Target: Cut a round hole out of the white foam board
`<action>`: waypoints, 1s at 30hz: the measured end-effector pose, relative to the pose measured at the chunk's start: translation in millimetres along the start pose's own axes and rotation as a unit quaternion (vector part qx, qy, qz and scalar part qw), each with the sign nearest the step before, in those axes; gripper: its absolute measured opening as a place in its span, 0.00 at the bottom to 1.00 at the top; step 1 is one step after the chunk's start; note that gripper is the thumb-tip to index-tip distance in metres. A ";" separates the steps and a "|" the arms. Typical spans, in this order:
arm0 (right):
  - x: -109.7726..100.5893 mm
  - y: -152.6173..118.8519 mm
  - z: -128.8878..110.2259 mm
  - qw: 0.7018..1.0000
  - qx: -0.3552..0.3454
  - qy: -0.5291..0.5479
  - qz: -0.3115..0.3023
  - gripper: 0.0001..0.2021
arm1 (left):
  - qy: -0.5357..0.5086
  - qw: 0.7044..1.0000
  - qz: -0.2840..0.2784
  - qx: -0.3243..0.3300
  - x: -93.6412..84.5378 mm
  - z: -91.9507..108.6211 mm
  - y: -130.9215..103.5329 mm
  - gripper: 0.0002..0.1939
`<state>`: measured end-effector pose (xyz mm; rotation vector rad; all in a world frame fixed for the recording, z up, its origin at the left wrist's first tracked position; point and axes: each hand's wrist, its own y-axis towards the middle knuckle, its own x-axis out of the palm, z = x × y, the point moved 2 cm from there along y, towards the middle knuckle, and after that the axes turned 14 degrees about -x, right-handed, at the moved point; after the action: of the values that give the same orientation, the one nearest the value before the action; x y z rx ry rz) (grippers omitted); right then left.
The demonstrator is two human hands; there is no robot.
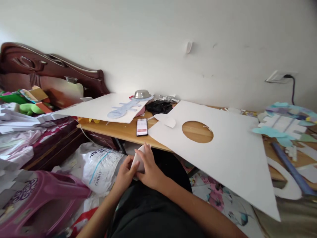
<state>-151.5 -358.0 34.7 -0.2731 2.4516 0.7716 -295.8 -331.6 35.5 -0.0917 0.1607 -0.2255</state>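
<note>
Above my lap, both hands are closed on a pale white piece (139,162), which looks like bent paper or thin foam board; my fingers hide part of it. My left hand (125,172) grips its near left side. My right hand (150,168) wraps over the right side, fingertips at the upper edge. Just beyond, a phone (142,127) with a lit, blurred screen lies at the table's front edge. To the right is a large white board (232,142) with an oval hole. A white leaf-shaped cutout (166,120) rests on that board's left corner.
Another white board (99,105) carries a pale blue cutout (121,109) and a metal bowl (142,94). The wooden table (111,130) runs along the wall. A pink stool (47,201) and a white printed sack (101,168) stand left. Blue cutouts (277,129) lie right.
</note>
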 end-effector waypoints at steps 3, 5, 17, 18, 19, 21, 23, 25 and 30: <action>-6.0 2.7 1.4 0.999 0.009 0.022 0.038 0.39 | 0.029 0.999 -0.025 0.021 -13.6 10.9 -9.9 0.19; -10.4 5.6 0.0 0.996 0.002 0.041 0.083 0.41 | 0.058 0.996 -0.056 0.028 -18.6 18.5 -18.7 0.20; 1.9 -9.5 -15.1 0.980 -0.007 0.201 0.000 0.28 | 0.098 0.977 -0.178 -0.069 -19.1 13.6 -25.9 0.19; 2.4 -9.8 -14.2 0.977 -0.004 0.211 -0.008 0.27 | 0.071 0.976 -0.192 -0.072 -18.0 10.6 -22.8 0.19; 2.9 -10.3 -13.3 0.975 -0.001 0.221 -0.018 0.26 | 0.051 0.975 -0.205 -0.073 -16.7 7.8 -20.4 0.20; 3.9 -11.7 -11.6 0.971 0.006 0.237 -0.036 0.25 | 0.034 0.972 -0.218 -0.078 -14.3 3.3 -17.7 0.20; 4.6 -13.7 -9.6 0.969 0.018 0.245 -0.039 0.24 | 0.051 0.972 -0.215 -0.080 -12.8 1.0 -17.5 0.20; 5.5 -14.9 -6.9 0.968 0.033 0.249 -0.028 0.24 | 0.088 0.974 -0.197 -0.071 -12.7 0.4 -18.3 0.20; 12.4 -10.5 1.7 0.959 0.064 0.275 0.002 0.23 | 0.175 0.979 -0.107 -0.022 -17.9 -7.6 -20.0 0.21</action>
<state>-157.4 -366.0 21.7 -0.4871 3.0080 0.5882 -318.5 -347.4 32.9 -0.1139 0.5072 -0.4537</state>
